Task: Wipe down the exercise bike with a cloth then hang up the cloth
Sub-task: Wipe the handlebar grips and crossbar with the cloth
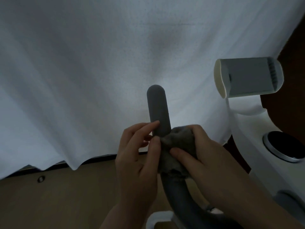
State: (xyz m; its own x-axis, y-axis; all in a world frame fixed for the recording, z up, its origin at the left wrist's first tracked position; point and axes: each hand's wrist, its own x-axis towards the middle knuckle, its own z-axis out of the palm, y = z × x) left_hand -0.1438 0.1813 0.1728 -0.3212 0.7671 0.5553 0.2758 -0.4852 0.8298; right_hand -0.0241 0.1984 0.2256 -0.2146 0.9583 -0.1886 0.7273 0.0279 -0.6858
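The exercise bike's grey foam handlebar (158,109) rises at centre, its rounded end pointing up. A grey cloth (179,142) is bunched around the bar below that end. My right hand (203,156) grips the cloth around the bar, thumb across the front. My left hand (137,154) is on the bar's left side, forefinger lying on the foam and thumb pinching the cloth's edge. The white bike body (247,146) stands to the right.
A white curtain (82,71) hangs close behind the handlebar, its hem above a wooden floor (57,195). A grey and white holder (247,77) sticks up at the right. A round black knob (283,144) sits on the bike body.
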